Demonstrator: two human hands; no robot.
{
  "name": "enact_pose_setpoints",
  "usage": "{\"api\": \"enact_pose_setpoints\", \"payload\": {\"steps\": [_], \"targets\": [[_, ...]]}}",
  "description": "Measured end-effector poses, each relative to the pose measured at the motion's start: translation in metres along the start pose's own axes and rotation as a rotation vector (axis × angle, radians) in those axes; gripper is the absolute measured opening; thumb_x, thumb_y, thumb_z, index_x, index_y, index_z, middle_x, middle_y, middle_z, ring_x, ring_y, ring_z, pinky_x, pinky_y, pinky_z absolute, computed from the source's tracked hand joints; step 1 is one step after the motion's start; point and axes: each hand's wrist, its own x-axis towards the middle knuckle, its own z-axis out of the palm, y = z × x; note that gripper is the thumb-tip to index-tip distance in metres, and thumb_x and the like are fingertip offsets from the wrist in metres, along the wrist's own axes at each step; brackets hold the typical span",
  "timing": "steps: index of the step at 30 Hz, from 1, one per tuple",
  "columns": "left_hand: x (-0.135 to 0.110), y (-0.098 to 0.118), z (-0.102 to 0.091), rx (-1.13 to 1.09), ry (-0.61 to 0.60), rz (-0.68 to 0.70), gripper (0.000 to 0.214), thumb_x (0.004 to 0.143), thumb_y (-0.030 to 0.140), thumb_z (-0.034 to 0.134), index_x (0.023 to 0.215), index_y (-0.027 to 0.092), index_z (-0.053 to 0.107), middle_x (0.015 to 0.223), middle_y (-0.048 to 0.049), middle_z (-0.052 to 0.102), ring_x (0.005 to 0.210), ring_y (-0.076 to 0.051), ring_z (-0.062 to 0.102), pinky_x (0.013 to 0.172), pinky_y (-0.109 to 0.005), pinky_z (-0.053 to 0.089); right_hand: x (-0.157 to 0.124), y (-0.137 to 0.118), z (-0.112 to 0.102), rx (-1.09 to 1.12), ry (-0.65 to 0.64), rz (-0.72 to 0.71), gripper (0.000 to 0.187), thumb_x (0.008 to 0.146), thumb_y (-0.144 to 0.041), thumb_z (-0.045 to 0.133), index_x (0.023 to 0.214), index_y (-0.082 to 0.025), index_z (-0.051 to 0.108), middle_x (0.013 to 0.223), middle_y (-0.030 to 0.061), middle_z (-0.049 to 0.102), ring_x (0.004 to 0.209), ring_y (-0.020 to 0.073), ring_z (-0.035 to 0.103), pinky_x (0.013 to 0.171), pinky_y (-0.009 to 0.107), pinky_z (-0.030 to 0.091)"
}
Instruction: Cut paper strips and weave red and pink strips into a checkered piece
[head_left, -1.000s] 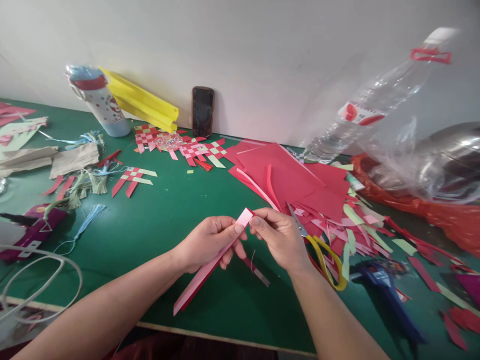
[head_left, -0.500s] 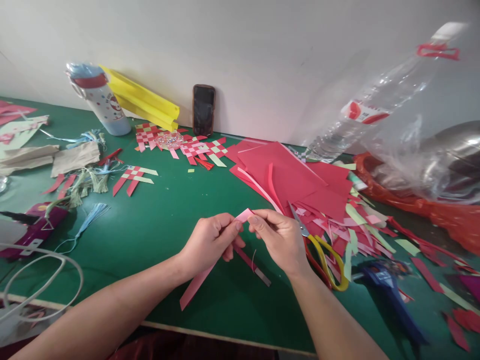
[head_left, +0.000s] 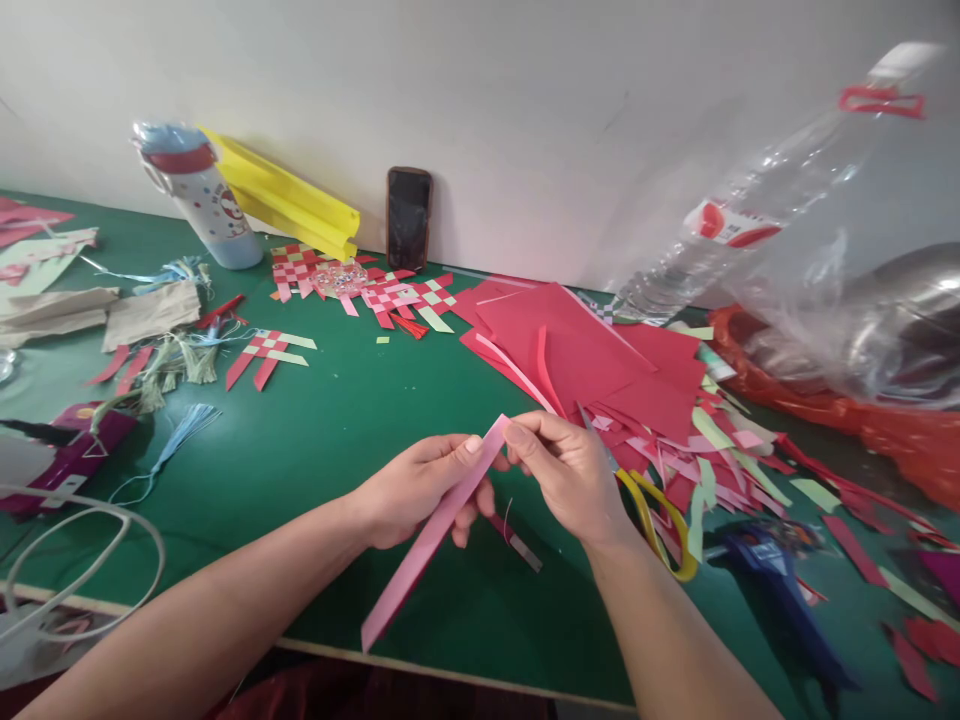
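Between my hands, above the green table, runs a long pink paper strip [head_left: 431,540], slanting from upper right to lower left. My left hand [head_left: 424,485] holds it with the thumb on top near the upper part. The fingertips of my right hand [head_left: 566,465] pinch its upper end. Beneath them on the table lies a thin craft knife [head_left: 521,550], its dark end partly hidden by my left fingers; its exact kind is hard to make out. Yellow-handled scissors [head_left: 652,510] rest just right of my right hand, partly covered by it.
Red paper sheets [head_left: 577,350] lie behind a pile of paper scraps [head_left: 690,455]. A blue glue gun [head_left: 784,590] sits at the right. Woven paper pieces [head_left: 266,355], a blue tassel [head_left: 184,435], a phone [head_left: 409,220], a drink flask [head_left: 199,200] and a plastic bottle [head_left: 750,200] stand or lie around.
The strip has turned so more of its pink face shows, lying straighter across my left hand. My left thumb has shifted onto it, and my left fingers have loosened slightly.
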Motion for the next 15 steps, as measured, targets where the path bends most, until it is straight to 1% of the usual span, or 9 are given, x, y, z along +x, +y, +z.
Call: {"api": "enact_pose_setpoints", "payload": {"steps": [3, 6, 8, 12, 15], "targets": [[-0.001, 0.001, 0.0, -0.062, -0.03, -0.034, 0.036, 0.091, 0.048, 0.055, 0.099, 0.014, 0.061, 0.062, 0.0051, 0.047, 0.043, -0.002, 0.036, 0.041, -0.013, 0.036, 0.0, 0.002, 0.0, 0.04, -0.022, -0.001, 0.031, 0.089, -0.041, 0.061, 0.067, -0.02, 0.058, 0.057, -0.003, 0.057, 0.054, 0.0101, 0.047, 0.054, 0.024, 0.038], [-0.001, 0.001, 0.002, -0.051, -0.015, -0.049, 0.032, 0.089, 0.044, 0.059, 0.094, 0.013, 0.063, 0.061, 0.0062, 0.043, 0.044, -0.001, 0.031, 0.04, -0.012, 0.03, 0.001, 0.007, 0.001, 0.075, -0.019, 0.005, 0.032, 0.088, -0.042, 0.061, 0.066, -0.02, 0.057, 0.056, -0.0033, 0.055, 0.053, 0.0102, 0.045, 0.053, 0.025, 0.037], [0.0, 0.0, 0.002, 0.006, 0.019, -0.039, 0.033, 0.089, 0.045, 0.059, 0.09, 0.012, 0.063, 0.06, 0.0051, 0.047, 0.043, -0.002, 0.034, 0.039, -0.013, 0.032, 0.001, 0.009, 0.002, 0.095, -0.006, 0.01, 0.031, 0.087, -0.044, 0.062, 0.067, -0.02, 0.06, 0.058, -0.0031, 0.053, 0.054, 0.0102, 0.043, 0.053, 0.025, 0.036], [0.003, -0.003, 0.002, 0.106, 0.083, 0.001, 0.036, 0.088, 0.048, 0.058, 0.088, 0.012, 0.061, 0.067, -0.0014, 0.062, 0.043, -0.005, 0.048, 0.042, -0.018, 0.042, 0.001, 0.01, 0.004, 0.12, -0.007, 0.025, 0.032, 0.087, -0.045, 0.061, 0.068, -0.02, 0.06, 0.059, -0.003, 0.052, 0.056, 0.0106, 0.043, 0.054, 0.026, 0.036], [0.004, -0.005, 0.002, 0.146, 0.123, 0.032, 0.036, 0.088, 0.047, 0.057, 0.087, 0.012, 0.061, 0.067, -0.0017, 0.064, 0.042, -0.004, 0.05, 0.042, -0.017, 0.042, 0.0, 0.006, 0.006, 0.086, -0.054, 0.056, 0.033, 0.088, -0.048, 0.059, 0.07, -0.019, 0.061, 0.058, -0.0028, 0.052, 0.055, 0.0108, 0.044, 0.054, 0.026, 0.036]]}}
